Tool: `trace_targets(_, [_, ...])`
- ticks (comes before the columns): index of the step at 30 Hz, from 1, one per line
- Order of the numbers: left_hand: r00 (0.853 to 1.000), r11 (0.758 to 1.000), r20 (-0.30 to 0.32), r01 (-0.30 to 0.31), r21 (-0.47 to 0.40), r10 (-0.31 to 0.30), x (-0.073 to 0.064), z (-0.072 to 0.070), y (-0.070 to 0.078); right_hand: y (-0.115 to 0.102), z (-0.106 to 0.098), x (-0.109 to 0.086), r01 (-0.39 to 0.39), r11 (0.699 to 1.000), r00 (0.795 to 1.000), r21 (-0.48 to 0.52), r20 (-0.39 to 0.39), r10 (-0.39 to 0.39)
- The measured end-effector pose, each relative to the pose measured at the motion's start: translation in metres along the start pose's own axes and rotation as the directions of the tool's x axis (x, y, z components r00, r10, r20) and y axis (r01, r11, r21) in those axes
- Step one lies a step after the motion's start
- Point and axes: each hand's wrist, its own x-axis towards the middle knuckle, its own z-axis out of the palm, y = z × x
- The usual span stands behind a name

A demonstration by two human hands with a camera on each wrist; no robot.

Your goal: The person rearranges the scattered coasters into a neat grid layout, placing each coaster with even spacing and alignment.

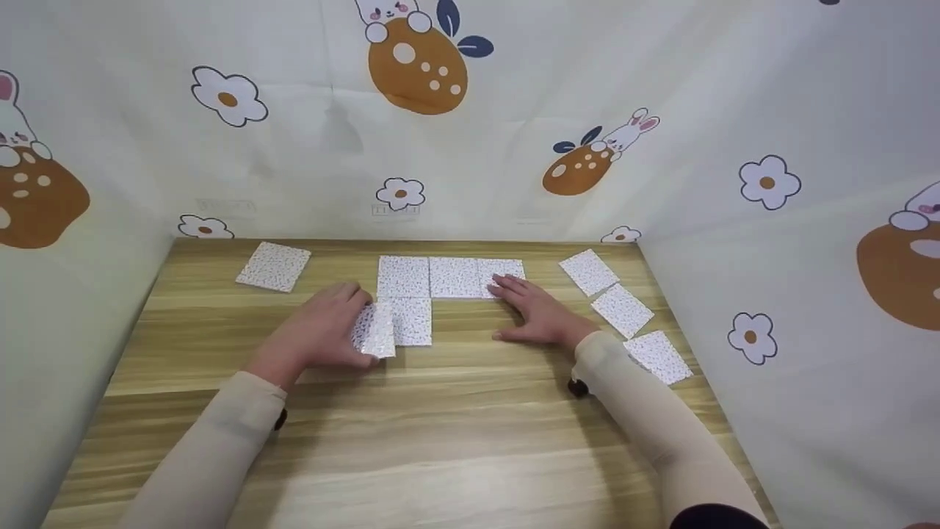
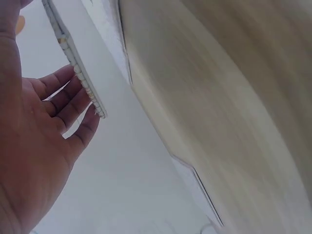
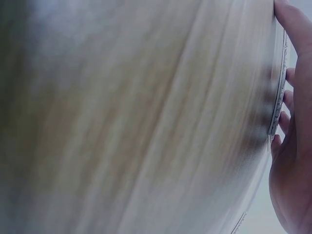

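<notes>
My left hand [image 1: 323,330] grips a white speckled square tile [image 1: 376,330] by its edges, thumb at the near side and fingers at the far side. Seen from the left wrist, this tile [image 2: 90,53] is tilted, with a smooth white back and a bumpy edge. It overlaps the view of a flat tile [image 1: 413,322] that lies below the left end of a row of three. That row holds a left tile [image 1: 403,276], a middle tile [image 1: 454,278] and a right tile [image 1: 507,269]. On the right tile rest the fingertips of my right hand [image 1: 540,314], thumb spread apart on the wood.
One separate tile [image 1: 274,267] lies at the back left of the wooden table [image 1: 440,441]. Along the right side lie three loose tiles, a far one [image 1: 589,272], a middle one [image 1: 623,310] and a near one [image 1: 661,356]. Patterned cloth walls [image 1: 294,169] enclose the back and sides.
</notes>
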Motion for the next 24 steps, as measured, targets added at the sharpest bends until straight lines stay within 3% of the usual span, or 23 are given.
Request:
trace_targets(12, [0.997, 0.998, 0.046, -0.055, 0.022, 0.054, 0.051, 0.019, 0.026, 0.001, 0.000, -0.002, 0.013, 1.000, 1.000, 0.010, -0.016, -0.013])
trace_targets(24, [0.994, 0.996, 0.078, -0.081, 0.041, 0.078, 0.091, 0.030, 0.050, 0.001, 0.002, 0.000, 0.005, 1.000, 1.000, 0.013, -0.013, -0.005])
